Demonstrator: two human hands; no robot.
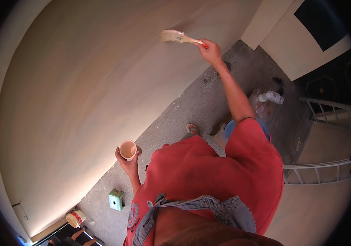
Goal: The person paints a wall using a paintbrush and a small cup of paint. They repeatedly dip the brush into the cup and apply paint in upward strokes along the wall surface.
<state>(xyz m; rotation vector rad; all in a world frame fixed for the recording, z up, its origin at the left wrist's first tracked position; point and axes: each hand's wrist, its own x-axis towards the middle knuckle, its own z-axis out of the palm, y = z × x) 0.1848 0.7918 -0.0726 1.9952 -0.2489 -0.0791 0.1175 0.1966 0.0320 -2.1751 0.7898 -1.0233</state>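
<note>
My right hand (pixel 211 52) is closed round the handle of a paintbrush (pixel 179 37), reaching up and away from me. The brush's wide, pale bristles are at the cream wall (pixel 89 78); they look pressed to it, slightly bent. Low on the left, my left hand (pixel 128 163) grips a paint cup (pixel 128 150) from below and the sides, with the open top facing up. Its inside is peach-coloured, with a darker patch that may be paint. The cup is beside the wall, apart from the brush.
On the grey floor stand a green stool (pixel 116 199) and a cream bucket (pixel 75 218) at lower left. To the right are a blue tub (pixel 231 130), partly hidden by my arm, a crumpled whitish bag (pixel 271 97) and pale metal railings (pixel 323 172). Another person's limbs (pixel 78 235) show at bottom left.
</note>
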